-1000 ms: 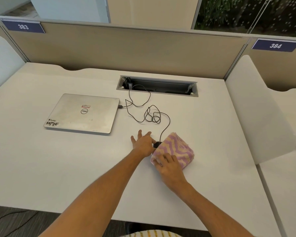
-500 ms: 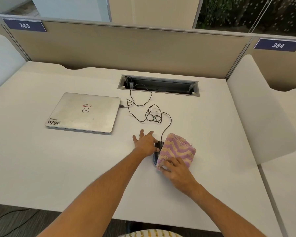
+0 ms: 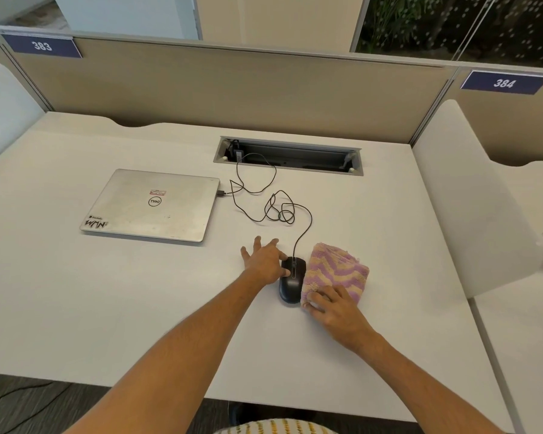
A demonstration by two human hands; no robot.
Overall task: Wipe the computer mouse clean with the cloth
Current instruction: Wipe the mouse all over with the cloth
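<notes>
A black wired computer mouse (image 3: 290, 281) lies on the white desk (image 3: 138, 292), mostly uncovered. My left hand (image 3: 264, 260) rests at its left side, thumb and a finger on the mouse's left edge, the other fingers spread on the desk. A folded pink and cream striped cloth (image 3: 336, 272) sits against the mouse's right side. My right hand (image 3: 334, 308) presses on the cloth's near corner with fingers curled onto it. The mouse's black cable (image 3: 276, 208) loops back across the desk.
A closed silver laptop (image 3: 152, 205) lies to the left. A cable tray opening (image 3: 289, 155) is set into the desk's back. Beige partitions (image 3: 232, 89) wall the rear, and a white divider panel (image 3: 470, 202) stands on the right.
The cloth has slid rightwards off the mouse under my right hand, uncovering the mouse's black top. My left hand has stayed at the mouse's left side.
</notes>
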